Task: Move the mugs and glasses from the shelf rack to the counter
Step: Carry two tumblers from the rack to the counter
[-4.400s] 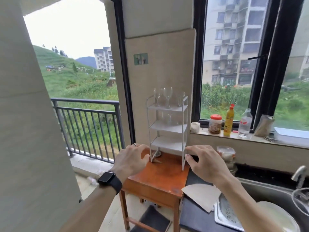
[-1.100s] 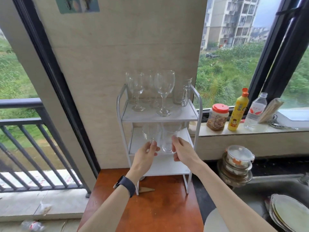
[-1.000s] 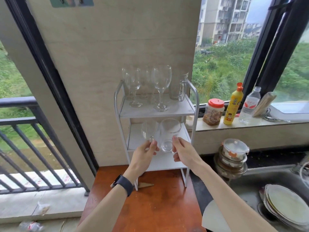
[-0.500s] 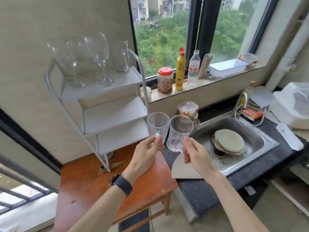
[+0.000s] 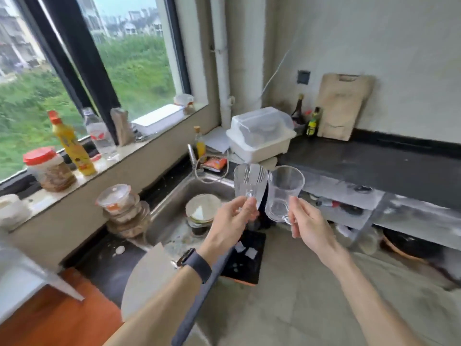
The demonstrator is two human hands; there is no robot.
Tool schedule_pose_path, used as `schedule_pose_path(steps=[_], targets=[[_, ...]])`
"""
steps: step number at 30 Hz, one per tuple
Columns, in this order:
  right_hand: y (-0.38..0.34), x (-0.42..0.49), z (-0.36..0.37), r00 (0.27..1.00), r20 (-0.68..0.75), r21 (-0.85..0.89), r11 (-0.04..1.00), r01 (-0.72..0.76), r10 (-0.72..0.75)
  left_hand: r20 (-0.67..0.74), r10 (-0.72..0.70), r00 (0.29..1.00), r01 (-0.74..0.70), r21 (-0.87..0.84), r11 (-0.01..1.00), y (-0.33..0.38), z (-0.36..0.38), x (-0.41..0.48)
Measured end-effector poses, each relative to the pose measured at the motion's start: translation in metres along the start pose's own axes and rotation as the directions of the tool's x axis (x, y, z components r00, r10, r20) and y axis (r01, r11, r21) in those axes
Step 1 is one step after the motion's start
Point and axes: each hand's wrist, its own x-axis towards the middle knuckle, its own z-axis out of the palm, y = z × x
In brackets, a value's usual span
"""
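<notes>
— Changed? Both mugs off the shelf rack since a second ago, view swung toward the dark counter [image 5: 369,168] at two o'clock. First pair nearly delivered.

— Pose? Left hand [image 5: 230,219] pinched on ribbed mug [image 5: 249,179], right hand [image 5: 308,226] clamped on plain mug [image 5: 284,188], both raised, rims touching, above the sink [image 5: 172,208].
</notes>
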Motion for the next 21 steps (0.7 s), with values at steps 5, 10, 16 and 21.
schedule_pose_path(steps=[5,10,16,21], targets=[[0.028,0.024,-0.144,0.98,-0.19,0.004,0.999,-0.051,0.051,0.139,0.089,0.986,-0.085,-0.037,0.996,0.049,0.141,0.078],[0.055,0.033,-0.266,0.933,-0.349,0.015,0.995,-0.095,0.094,0.295,0.156,0.942,-0.133,-0.099,0.986,0.092,0.263,0.131],[0.082,0.042,-0.374,0.872,-0.477,0.006,0.992,-0.123,0.111,0.435,0.172,0.884,-0.147,-0.092,0.985,0.127,0.372,0.19],[0.104,0.072,-0.441,0.828,-0.541,0.023,0.986,-0.163,0.15,0.511,0.192,0.838,-0.159,-0.109,0.981,0.138,0.444,0.246]])
